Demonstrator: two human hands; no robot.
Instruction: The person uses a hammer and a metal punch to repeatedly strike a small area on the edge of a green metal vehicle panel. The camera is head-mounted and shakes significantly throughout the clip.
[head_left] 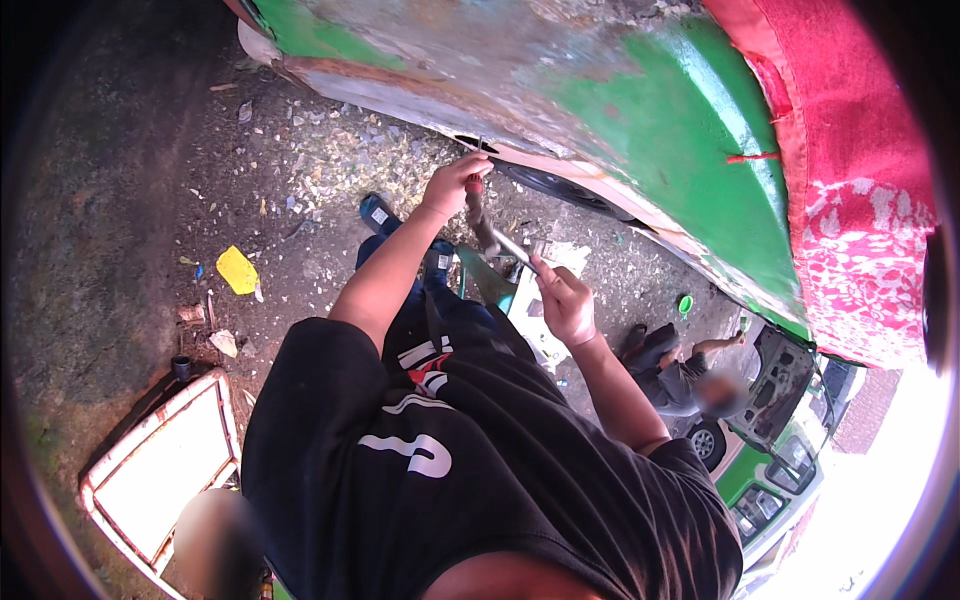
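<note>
Left hand (452,188): fingers curled round 1 red-ended tool (474,184) at green panel (640,105) edge | Right hand (568,308), nearer: fingers wrapped round 1 hammer (514,248), handle slanting far left, head beside red end

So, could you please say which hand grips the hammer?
The right hand, around the silver-shafted hammer; the left hand is up by the green panel.

We have a vehicle body (640,110) across the far side, with a cloth (860,200) over its right end. Our left hand (455,187) is at its lower edge; our right hand (567,305), on a hammer (515,248), is nearer and further right. Debris (350,150) lies far left, a framed panel (170,460) near left. To our right, a co-worker (680,385) is left of a second vehicle (740,497).
</note>
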